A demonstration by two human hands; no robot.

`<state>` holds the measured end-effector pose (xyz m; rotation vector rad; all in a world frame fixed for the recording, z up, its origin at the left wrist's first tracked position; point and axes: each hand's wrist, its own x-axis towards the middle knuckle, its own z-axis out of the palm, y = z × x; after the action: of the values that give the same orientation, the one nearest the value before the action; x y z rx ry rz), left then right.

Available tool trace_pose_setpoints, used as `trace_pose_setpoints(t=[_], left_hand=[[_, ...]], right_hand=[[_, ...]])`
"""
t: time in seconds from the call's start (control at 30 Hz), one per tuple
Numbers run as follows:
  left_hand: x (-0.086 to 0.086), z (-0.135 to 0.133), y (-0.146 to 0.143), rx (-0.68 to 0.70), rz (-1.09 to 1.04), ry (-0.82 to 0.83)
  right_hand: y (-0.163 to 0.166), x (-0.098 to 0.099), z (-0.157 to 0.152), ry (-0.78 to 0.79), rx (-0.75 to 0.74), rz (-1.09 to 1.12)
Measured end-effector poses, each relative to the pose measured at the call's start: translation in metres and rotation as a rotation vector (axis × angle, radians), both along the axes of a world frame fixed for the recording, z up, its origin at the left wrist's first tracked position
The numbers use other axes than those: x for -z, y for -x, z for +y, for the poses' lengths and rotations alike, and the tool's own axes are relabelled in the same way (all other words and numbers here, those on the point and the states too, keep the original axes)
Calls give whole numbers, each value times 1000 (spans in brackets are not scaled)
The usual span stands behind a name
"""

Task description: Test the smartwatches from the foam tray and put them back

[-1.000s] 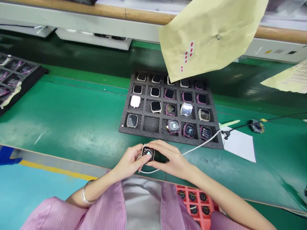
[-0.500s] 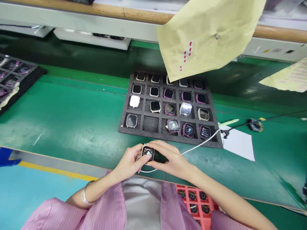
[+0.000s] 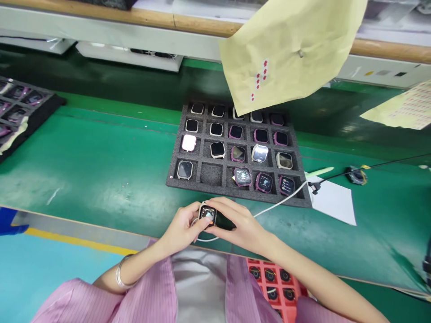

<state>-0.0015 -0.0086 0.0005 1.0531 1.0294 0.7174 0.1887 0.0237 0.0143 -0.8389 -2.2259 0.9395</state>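
Between my two hands, near the bench's front edge, is a smartwatch case (image 3: 208, 211) with a lit dial and no strap. My left hand (image 3: 184, 226) grips its left side, the thumb lying on the lower screen. Fingers and thumb of my right hand (image 3: 237, 223) close on the top and the lower right of the case. A white cable (image 3: 278, 205) runs from behind the watch to the right. Just beyond my hands lies a black foam tray (image 3: 202, 188) with watch cases in its compartments; one front-row compartment holds none.
Left on the green bench (image 3: 101, 170) sits another foam tray (image 3: 43, 112) of watches. A white paper (image 3: 336, 204), a pale green pen (image 3: 319, 172) and a dark coiled item (image 3: 356, 175) lie right. Yellow paper (image 3: 286, 63) hangs over the tray. A red tray (image 3: 279, 267) shows below the bench edge.
The picture on the watch screen has altered slightly, with an orange spot now showing low on it. Both hands keep the same hold; the view has shifted a little.
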Motion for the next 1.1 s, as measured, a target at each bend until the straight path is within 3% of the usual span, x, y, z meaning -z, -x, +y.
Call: trace_pose_setpoints(t=[0.2,0.3,0.4,0.5,0.6,0.7,1.1], left_hand=[[-2,-3,0,15,49,-57],[-1,-3,4,88,82,-121],[0,0,9,153,-11,-87],[0,5,13,109,-79,-20],[-1,8,21,65,-90,5],[-2,9,33,35,-77,7],[1,9,42,-14,-136,22]], right_hand=[[1,-2,-2,-143,10,-94],[2,-10,3,-216,4,-148],[5,-20,22,-192,22,-93],[10,-25,51,-227,141,-56],[14,-27,74,-300,187,-215],[21,-32,81,-338,129,-417],[88,-53,111,-412,-96,-695]])
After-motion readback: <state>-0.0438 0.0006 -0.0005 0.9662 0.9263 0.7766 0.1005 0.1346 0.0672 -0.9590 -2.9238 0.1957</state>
